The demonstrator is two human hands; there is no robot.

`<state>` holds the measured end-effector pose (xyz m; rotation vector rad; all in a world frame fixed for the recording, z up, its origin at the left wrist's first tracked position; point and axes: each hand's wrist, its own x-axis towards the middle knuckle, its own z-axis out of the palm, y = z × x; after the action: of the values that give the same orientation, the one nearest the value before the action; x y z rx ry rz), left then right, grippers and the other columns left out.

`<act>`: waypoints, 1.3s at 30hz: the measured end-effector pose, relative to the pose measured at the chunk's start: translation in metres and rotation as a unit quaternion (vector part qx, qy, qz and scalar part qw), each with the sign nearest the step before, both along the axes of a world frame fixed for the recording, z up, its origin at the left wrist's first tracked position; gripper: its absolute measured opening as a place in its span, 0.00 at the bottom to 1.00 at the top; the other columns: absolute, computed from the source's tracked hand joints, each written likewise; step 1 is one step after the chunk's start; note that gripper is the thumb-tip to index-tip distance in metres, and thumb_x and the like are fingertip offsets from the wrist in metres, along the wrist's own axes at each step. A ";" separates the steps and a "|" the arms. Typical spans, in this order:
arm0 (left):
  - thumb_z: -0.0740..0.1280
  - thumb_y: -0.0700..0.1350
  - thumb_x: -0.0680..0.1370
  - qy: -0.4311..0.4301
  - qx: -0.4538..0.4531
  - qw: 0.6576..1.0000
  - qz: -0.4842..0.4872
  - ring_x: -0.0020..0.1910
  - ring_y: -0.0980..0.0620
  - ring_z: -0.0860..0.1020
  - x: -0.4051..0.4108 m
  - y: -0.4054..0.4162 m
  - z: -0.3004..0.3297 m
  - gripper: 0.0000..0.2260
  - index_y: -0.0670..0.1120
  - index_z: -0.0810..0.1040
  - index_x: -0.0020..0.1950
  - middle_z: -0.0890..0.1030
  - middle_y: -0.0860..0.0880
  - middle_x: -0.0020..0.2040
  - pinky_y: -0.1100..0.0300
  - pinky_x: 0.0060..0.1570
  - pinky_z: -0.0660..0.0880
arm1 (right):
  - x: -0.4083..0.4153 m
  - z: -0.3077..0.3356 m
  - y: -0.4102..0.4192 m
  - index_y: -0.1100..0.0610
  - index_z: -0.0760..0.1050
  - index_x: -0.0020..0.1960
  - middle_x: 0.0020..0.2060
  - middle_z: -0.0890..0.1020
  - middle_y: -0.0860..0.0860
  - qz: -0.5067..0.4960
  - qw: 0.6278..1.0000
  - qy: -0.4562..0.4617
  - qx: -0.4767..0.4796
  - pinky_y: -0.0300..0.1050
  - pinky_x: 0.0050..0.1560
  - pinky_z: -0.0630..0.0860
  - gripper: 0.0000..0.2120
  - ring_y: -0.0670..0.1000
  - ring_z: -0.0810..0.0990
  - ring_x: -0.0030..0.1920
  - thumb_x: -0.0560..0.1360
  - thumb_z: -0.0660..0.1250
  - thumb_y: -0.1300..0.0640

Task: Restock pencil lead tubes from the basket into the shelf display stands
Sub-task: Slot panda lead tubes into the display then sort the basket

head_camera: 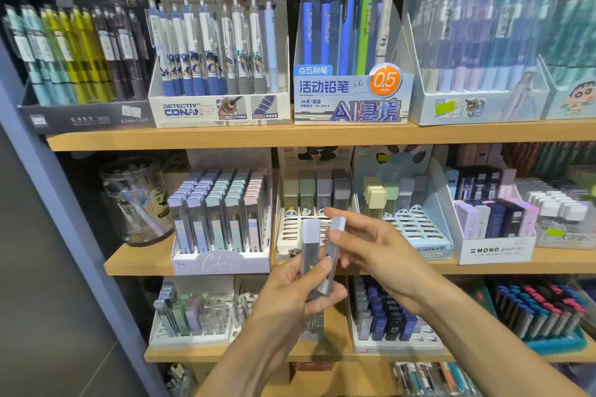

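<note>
Lead tubes [311, 255]: left hand [290, 293] and right hand [371, 255] each grip one, seemingly, before wooden shelves [322, 135].

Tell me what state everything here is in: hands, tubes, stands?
Left hand: grips a lead tube, upright.
Right hand: pinches a second tube, tilted.
Panda stand: back row filled, front slots empty.
Color stand: full.
Clear jar: upright.

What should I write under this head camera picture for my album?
Left hand and right hand hold lead tubes before panda display stand.
</note>
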<state>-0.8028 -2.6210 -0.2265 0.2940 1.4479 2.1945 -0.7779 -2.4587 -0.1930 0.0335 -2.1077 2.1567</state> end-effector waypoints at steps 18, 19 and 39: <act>0.67 0.43 0.83 -0.050 -0.077 0.994 0.053 0.27 0.52 0.66 -0.015 -0.006 -0.010 0.12 0.39 0.78 0.63 0.72 0.49 0.32 0.60 0.23 0.64 | -0.037 0.030 0.014 0.49 0.78 0.53 0.46 0.83 0.46 -0.223 0.908 0.236 0.264 0.32 0.41 0.77 0.12 0.43 0.80 0.41 0.76 0.73 0.63; 0.67 0.43 0.82 -0.058 -0.075 0.994 0.048 0.27 0.53 0.64 -0.016 -0.007 -0.009 0.11 0.39 0.78 0.62 0.70 0.50 0.31 0.61 0.22 0.61 | -0.041 0.030 0.014 0.49 0.78 0.54 0.46 0.82 0.46 -0.227 0.894 0.247 0.298 0.33 0.41 0.78 0.11 0.43 0.81 0.43 0.77 0.73 0.62; 0.62 0.43 0.85 -0.009 -0.031 0.999 0.033 0.36 0.43 0.84 -0.007 -0.008 0.003 0.12 0.40 0.81 0.62 0.85 0.41 0.44 0.58 0.22 0.77 | -0.068 0.023 0.025 0.54 0.79 0.59 0.45 0.82 0.49 -0.198 0.838 0.229 0.453 0.36 0.47 0.79 0.10 0.44 0.81 0.45 0.78 0.72 0.59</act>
<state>-0.8101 -2.6286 -0.2230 0.2072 1.5316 2.1933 -0.8456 -2.4336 -0.1700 0.1644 -2.3229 0.6925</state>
